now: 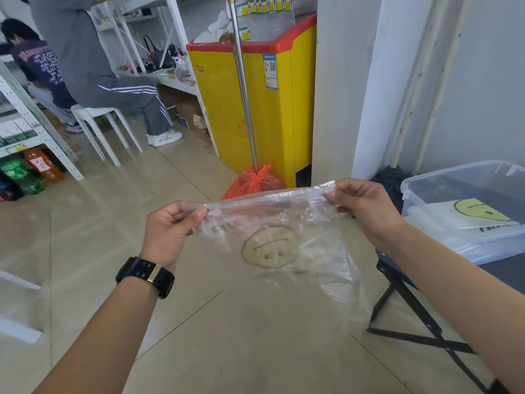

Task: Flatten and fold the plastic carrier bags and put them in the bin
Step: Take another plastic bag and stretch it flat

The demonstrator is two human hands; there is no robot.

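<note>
On the head camera I have both hands up over a glossy beige tiled floor [113, 223]. The left hand [167, 231], with a black watch [145, 275] on its wrist, pinches one top corner of a clear plastic carrier bag [284, 240]. The right hand [366, 209] pinches the other top corner. The bag's top edge is stretched between them, and the rest hangs crumpled in the air, showing a printed face upside down.

At the right, the clear bin [466, 177] sits on a dark folding table [412, 317], close to its left edge. A folded bag [480, 211] with a yellow face lies inside the bin.

Beyond the hands, a yellow cabinet [255, 103] with a red top stands against a white pillar [341, 81]. A metal pole [244, 89] rises in front of it, with a red bag [255, 180] at its foot. At the far left are white shelving [37, 120], bottles [28, 172] low down, and two seated people by a white stool [99, 123].
</note>
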